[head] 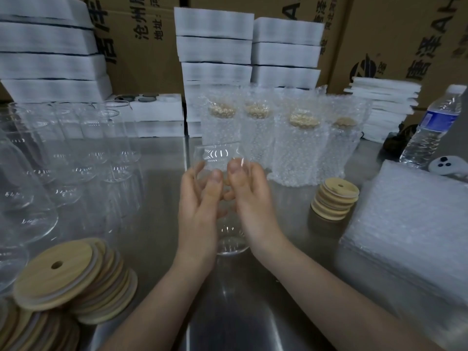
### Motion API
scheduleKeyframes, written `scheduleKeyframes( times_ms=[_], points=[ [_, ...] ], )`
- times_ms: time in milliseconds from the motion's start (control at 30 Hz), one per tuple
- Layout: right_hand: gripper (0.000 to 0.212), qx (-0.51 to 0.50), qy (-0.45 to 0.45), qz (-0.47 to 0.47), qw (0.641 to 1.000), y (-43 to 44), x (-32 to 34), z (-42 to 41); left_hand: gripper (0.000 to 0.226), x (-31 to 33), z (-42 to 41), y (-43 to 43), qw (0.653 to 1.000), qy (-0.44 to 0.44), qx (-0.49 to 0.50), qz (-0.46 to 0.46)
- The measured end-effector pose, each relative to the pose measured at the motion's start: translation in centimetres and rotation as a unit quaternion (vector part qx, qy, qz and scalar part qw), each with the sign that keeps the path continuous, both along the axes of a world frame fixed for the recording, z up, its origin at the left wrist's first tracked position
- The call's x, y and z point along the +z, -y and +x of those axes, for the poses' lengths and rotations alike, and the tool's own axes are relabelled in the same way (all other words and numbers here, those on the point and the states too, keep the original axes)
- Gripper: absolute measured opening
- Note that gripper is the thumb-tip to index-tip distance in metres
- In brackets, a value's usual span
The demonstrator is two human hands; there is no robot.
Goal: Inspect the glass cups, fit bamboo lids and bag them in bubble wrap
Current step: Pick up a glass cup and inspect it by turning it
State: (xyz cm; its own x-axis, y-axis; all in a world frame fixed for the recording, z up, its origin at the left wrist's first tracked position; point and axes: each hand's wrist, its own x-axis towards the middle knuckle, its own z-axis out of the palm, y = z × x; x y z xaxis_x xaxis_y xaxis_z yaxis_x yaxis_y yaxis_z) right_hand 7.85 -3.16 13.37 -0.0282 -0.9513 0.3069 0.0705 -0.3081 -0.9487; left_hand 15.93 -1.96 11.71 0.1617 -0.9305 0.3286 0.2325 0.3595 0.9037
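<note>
A clear glass cup (219, 154) is held up between both hands at the centre, lying tilted with one end towards me. My left hand (200, 211) holds its left side and my right hand (253, 206) its right side, thumbs on top. Several bare glass cups (76, 153) stand at the left. Bamboo lids with a straw hole lie in a fanned pile (73, 279) at the front left and in a small stack (334, 201) at the right. Several cups bagged in bubble wrap (291, 138), lids on, stand behind my hands. A pile of bubble-wrap bags (415, 234) lies at the right.
The work surface is a steel table (238, 307). White foam trays (215, 46) are stacked at the back before cardboard boxes (141, 46). A plastic water bottle (430, 127) stands at the far right, next to a small white device (443, 167).
</note>
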Motion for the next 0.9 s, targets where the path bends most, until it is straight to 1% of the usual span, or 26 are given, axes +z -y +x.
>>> scheduleKeyframes(
  times_ms=[67, 167, 200, 233, 267, 367, 467, 567, 700, 833, 900],
  points=[
    [0.059, -0.024, -0.019, 0.000, 1.000, 0.2, -0.4, 0.2, 0.074, 0.0, 0.1, -0.1, 1.000, 0.000, 0.024, 0.003],
    [0.050, -0.047, -0.021, -0.011, 0.999, 0.5, -0.5, 0.0, 0.044, -0.1, 0.2, 0.2, 0.998, 0.008, 0.059, 0.001],
    [0.050, -0.060, -0.022, -0.012, 0.998, 0.4, -0.4, 0.0, 0.038, 0.0, 0.2, 0.3, 0.998, 0.005, 0.055, 0.000],
    [0.053, -0.072, -0.021, -0.010, 0.997, 0.4, -0.4, -0.1, 0.038, 0.1, 0.2, 0.3, 0.999, -0.003, 0.046, 0.002],
    [0.054, -0.080, -0.014, -0.003, 0.997, 0.3, -0.3, -0.2, 0.043, 0.2, 0.3, 0.3, 0.999, -0.012, 0.036, 0.008],
    [0.040, -0.087, 0.042, 0.034, 0.995, 0.3, 0.1, -0.5, 0.057, 0.3, 0.7, 0.4, 0.999, -0.030, 0.002, 0.034],
    [0.033, -0.086, 0.100, 0.067, 0.989, 0.3, 0.4, -0.8, 0.069, 0.4, 1.2, 0.5, 0.997, -0.041, -0.031, 0.055],
    [0.026, -0.075, 0.141, 0.093, 0.983, 0.2, 0.3, -1.1, 0.071, 0.6, 1.6, 0.5, 0.991, -0.074, -0.074, 0.081],
    [0.013, -0.072, 0.139, 0.106, 0.982, 0.6, -0.1, -1.3, 0.065, 0.7, 2.0, 0.8, 0.982, -0.098, -0.122, 0.110],
    [0.013, -0.096, 0.078, 0.097, 0.988, 1.1, 0.0, -1.5, 0.061, 0.7, 2.1, 1.1, 0.980, -0.108, -0.129, 0.109],
    [0.017, -0.075, 0.081, 0.076, 0.991, 1.1, 0.5, -1.6, 0.062, 0.7, 2.1, 1.1, 0.981, -0.103, -0.127, 0.105]
  ],
)
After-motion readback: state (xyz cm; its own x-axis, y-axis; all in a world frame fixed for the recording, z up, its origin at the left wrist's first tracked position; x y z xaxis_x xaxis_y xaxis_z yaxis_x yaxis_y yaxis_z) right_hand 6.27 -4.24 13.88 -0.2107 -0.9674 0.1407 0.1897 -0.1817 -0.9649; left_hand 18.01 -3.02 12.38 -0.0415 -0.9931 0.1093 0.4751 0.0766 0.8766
